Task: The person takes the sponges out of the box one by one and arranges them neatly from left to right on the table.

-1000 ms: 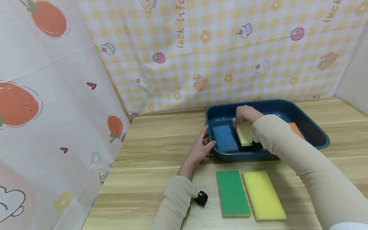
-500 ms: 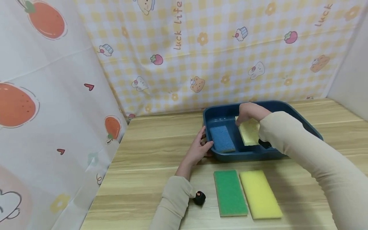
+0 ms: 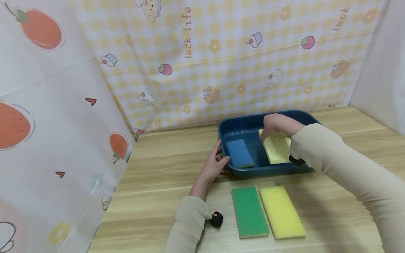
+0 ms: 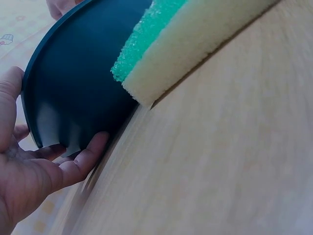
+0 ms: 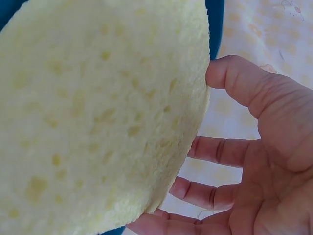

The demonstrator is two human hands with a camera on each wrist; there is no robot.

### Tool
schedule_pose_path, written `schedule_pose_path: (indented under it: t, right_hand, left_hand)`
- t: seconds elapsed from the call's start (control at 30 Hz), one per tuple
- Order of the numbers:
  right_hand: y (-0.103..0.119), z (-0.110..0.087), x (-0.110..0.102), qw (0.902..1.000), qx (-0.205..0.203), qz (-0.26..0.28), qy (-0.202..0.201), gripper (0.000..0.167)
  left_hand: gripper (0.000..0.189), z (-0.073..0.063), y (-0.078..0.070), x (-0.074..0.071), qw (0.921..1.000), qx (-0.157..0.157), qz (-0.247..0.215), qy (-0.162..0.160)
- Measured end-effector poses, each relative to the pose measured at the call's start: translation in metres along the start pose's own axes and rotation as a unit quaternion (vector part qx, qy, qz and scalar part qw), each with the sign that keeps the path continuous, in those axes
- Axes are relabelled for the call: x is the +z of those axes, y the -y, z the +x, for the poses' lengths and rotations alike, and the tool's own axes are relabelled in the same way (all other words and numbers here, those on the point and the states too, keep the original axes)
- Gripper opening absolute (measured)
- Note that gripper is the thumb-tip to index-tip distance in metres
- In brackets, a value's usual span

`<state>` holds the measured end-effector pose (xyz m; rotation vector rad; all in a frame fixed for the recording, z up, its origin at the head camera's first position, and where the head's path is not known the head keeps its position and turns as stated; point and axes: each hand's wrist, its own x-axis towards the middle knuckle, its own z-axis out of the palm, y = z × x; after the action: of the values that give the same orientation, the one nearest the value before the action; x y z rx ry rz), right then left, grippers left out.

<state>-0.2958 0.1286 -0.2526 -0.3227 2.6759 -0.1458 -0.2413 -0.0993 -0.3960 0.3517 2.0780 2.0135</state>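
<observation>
At the left end of the dark blue tray, my left hand holds the corner from outside, thumb at the rim. In the left wrist view its fingers bend against the outer wall. My right hand reaches into the tray and grips a pale yellow sponge by its far end. Seen from the right wrist, thumb and fingers meet the edge of that sponge. A blue sponge lies in the tray's left part, apart from the pale one. My right forearm hides the tray's right part.
In front of the tray, a green-topped sponge and a bright yellow sponge lie side by side on the wooden table. A checked cloth hangs behind the table, with a white printed cloth at the left.
My right hand and the pale yellow sponge have shifted right within the tray, away from the blue sponge. An orange sponge seen earlier is now hidden by my sleeve. The head view has turned slightly.
</observation>
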Motion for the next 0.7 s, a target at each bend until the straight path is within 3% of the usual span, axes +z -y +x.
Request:
schedule_pose_path:
  t: [0.17, 0.4, 0.57, 0.7]
  right_hand:
    - [-0.003, -0.008, 0.002, 0.9999, 0.004, -0.012, -0.009, 0.046]
    - [-0.010, -0.029, 0.006, 0.9983, 0.040, 0.043, -0.005, 0.049]
    - [-0.013, -0.042, 0.011, 0.9985, 0.036, 0.041, -0.008, 0.057]
    - [-0.014, -0.052, 0.015, 0.9993, 0.019, 0.032, -0.008, 0.054]
  left_hand:
    - [0.067, -0.001, 0.001, -0.001, 1.0000, -0.003, -0.005, -0.003]
    - [0.067, -0.003, -0.004, 0.002, 0.9999, -0.005, -0.012, 0.002]
    - [0.067, -0.002, -0.003, 0.002, 0.9999, -0.006, -0.011, 0.004]
    - [0.067, -0.001, -0.004, 0.002, 0.9999, -0.010, -0.012, 0.004]
